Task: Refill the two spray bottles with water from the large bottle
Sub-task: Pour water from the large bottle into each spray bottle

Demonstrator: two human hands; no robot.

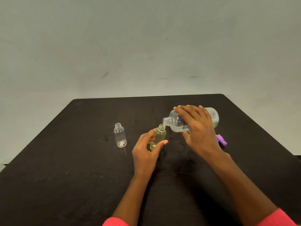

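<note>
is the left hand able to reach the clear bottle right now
Probably, but not freely: nothing stands between the left hand and the clear bottle, yet it holds the yellow bottle under the large bottle.

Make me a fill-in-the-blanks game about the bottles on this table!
1. The right hand tilts the large bottle over the tinted bottle, which is coloured ____.
2. The hand steadying the tinted bottle on the table is the person's ____ one.
3. The clear small bottle stands on the tinted bottle's ____ side.
4. The spray cap lying behind the right hand is coloured ____.

Missing words: yellow; left; left; purple.
</note>
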